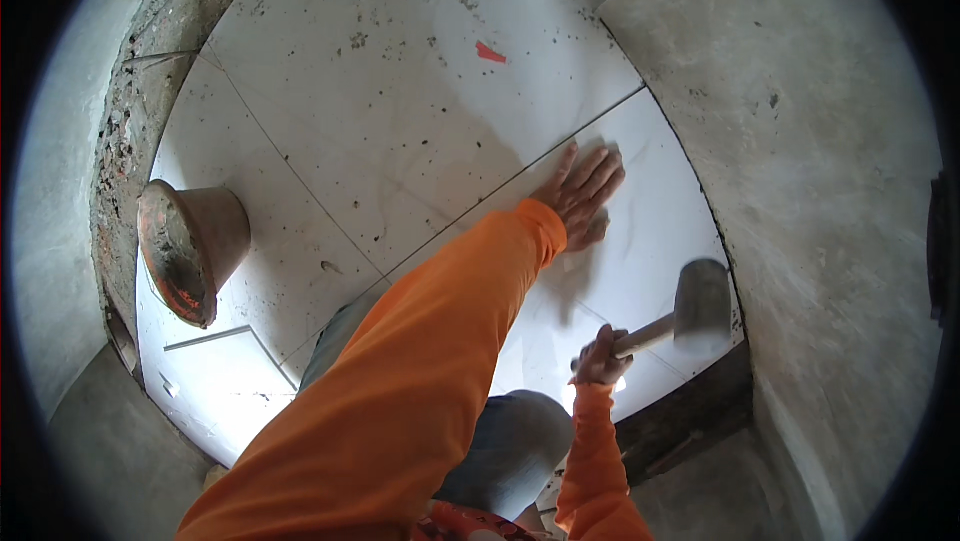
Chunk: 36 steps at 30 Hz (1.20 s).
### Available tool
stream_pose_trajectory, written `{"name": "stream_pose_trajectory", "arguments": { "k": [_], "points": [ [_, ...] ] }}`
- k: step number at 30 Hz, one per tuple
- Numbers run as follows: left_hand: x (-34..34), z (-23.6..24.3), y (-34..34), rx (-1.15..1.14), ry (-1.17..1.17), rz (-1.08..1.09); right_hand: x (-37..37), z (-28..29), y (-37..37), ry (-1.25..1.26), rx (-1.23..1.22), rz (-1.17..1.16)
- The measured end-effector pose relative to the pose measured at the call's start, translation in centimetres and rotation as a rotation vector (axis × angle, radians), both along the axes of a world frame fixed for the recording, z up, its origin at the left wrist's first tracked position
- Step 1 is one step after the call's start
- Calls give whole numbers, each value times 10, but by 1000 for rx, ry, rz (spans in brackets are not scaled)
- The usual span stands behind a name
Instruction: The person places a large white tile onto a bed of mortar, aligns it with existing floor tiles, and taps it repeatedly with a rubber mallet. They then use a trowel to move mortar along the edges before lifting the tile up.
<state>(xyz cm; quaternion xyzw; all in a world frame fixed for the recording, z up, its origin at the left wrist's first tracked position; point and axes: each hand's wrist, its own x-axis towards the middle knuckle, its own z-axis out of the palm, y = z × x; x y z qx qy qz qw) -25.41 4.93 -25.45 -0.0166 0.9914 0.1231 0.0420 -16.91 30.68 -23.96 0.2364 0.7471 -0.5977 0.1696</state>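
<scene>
My left hand (583, 193) lies on a white floor tile (655, 176) at the right, fingers stretched out and holding nothing. It is close to the dark joint between this tile and the larger tiled area. Lower right, my right hand (601, 357) grips the wooden handle of a mallet (703, 303). The mallet's thick grey head is raised above the tiles near the right wall, slightly blurred. Both arms are in orange sleeves, and the left one crosses the middle of the view.
A mortar-crusted bucket (205, 241) stands at the left. A loose-looking tile piece (232, 381) lies below it. A red scrap (490, 52) and dark crumbs dot the tiles. Grey plastered walls (800, 111) bound the right side; rough broken masonry (130, 131) edges the left.
</scene>
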Motion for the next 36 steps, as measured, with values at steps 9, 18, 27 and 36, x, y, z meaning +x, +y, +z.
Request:
{"name": "stream_pose_trajectory", "arguments": {
  "k": [9,18,27,36],
  "points": [
    [-14,-2,0,158,123,357,12,10,-11,-154,167,195],
    [-32,-3,5,49,66,576,18,7,9,-154,325,295],
    [-31,10,-7,64,-62,385,9,23,-15,-136,105,88],
    [-32,9,-3,96,-25,394,17,5,1,-108,155,122]
  ]
}}
